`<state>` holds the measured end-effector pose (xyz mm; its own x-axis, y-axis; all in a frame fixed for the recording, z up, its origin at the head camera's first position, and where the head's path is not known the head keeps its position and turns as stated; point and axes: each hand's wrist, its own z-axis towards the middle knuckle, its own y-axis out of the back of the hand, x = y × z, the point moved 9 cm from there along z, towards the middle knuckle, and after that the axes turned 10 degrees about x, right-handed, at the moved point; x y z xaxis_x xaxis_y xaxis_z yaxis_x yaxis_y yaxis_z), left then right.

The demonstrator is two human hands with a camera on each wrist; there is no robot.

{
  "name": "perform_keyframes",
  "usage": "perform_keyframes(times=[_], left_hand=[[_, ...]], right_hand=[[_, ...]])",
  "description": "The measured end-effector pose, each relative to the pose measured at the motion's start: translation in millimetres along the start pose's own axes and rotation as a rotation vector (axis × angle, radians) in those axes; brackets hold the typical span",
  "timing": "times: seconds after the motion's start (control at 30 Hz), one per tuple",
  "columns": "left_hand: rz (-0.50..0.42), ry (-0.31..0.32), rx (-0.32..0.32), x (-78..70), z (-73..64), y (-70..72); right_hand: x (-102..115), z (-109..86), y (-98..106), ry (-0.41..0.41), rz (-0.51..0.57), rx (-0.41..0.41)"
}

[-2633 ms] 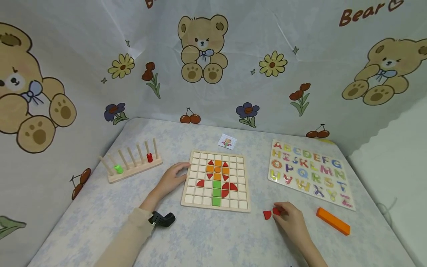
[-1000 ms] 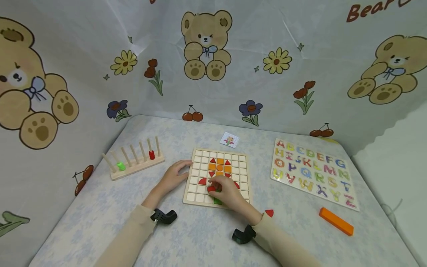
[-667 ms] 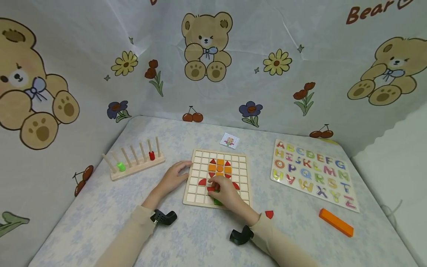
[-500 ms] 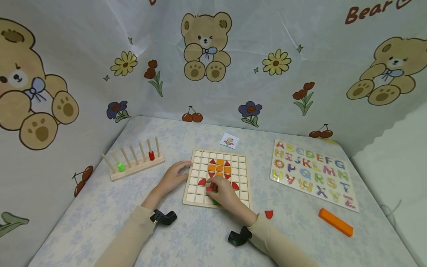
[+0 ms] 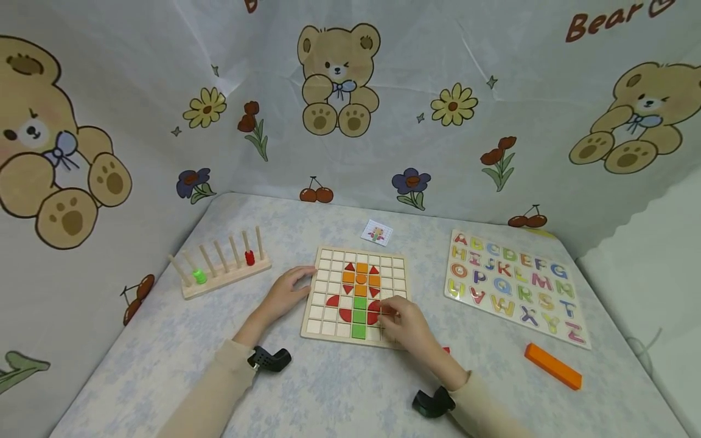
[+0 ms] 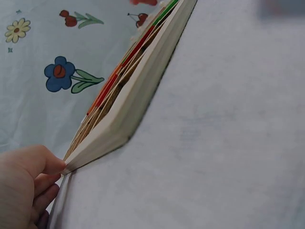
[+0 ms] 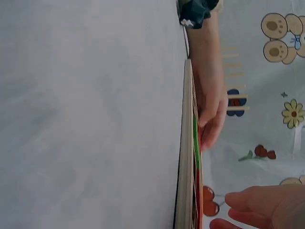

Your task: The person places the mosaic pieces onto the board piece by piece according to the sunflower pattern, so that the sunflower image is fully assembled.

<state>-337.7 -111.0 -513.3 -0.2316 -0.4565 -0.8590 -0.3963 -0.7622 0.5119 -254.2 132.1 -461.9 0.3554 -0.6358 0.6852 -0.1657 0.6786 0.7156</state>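
Note:
A wooden grid board (image 5: 391, 274) lies mid-table, bearing a figure of orange squares, red triangles and a green column (image 5: 359, 316). Left of the column sit two red quarter-circle pieces, a lower one (image 5: 345, 315) and an upper one (image 5: 332, 300). My left hand (image 5: 285, 292) touches the board's left edge; in the left wrist view its fingertips meet the corner. Above the board's right side hovers my right hand (image 5: 408, 322), its fingers loosely bent and holding nothing, partly covering the red pieces (image 5: 373, 312) there. Another red piece (image 5: 446, 350) peeks out behind the right wrist.
A small pattern card (image 5: 376, 232) lies behind the board. At left stands a peg rack (image 5: 227, 274) with green and red rings. To the right are an alphabet board (image 5: 515, 286) and an orange bar (image 5: 553, 366).
My right hand brought a red quarter-circle piece from the table to the board, let go of it left of the green column, and moved right. My left hand stayed at the edge.

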Motion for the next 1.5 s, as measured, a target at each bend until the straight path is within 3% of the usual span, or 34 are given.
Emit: perform_keyframes(times=[0.1, 0.2, 0.33, 0.43, 0.77, 0.87, 1.0, 1.2, 1.33, 1.5], left_hand=[[-0.001, -0.005, -0.001, 0.6, 0.4, 0.0], [-0.004, 0.0, -0.001, 1.6, -0.4, -0.1], [-0.012, 0.011, 0.003, 2.4, -2.0, -0.5], [-0.016, 0.008, 0.007, 2.1, -1.6, -0.7], [-0.02, 0.004, -0.001, 6.3, -2.6, -0.6], [-0.03, -0.005, 0.003, 4.7, -1.9, -1.1], [-0.032, -0.012, 0.005, 3.6, -3.0, -0.5], [-0.017, -0.008, 0.0, 4.7, -1.6, 1.8], [-0.022, 0.002, -0.004, 5.0, -3.2, 1.5], [-0.027, -0.003, 0.001, 3.6, -2.3, -0.3]], right_hand=[[-18.2, -25.9, 22.1, -0.06, -0.055, -0.039], [-39.0, -55.1, 39.4, -0.216, -0.147, -0.066], [-64.2, -88.6, 47.6, -0.441, -0.214, -0.019], [-72.9, -101.3, 49.5, -0.496, -0.198, -0.011], [-68.7, -88.2, 44.7, -0.397, -0.115, -0.074], [-63.3, -76.1, 45.5, -0.354, -0.112, -0.097], [-42.6, -46.4, 40.6, -0.212, -0.072, -0.098], [-2.6, 13.7, 8.4, -0.005, 0.016, 0.022], [14.5, 40.9, -18.5, 0.067, 0.046, 0.112], [22.1, 57.4, -38.4, 0.069, 0.065, 0.159]])
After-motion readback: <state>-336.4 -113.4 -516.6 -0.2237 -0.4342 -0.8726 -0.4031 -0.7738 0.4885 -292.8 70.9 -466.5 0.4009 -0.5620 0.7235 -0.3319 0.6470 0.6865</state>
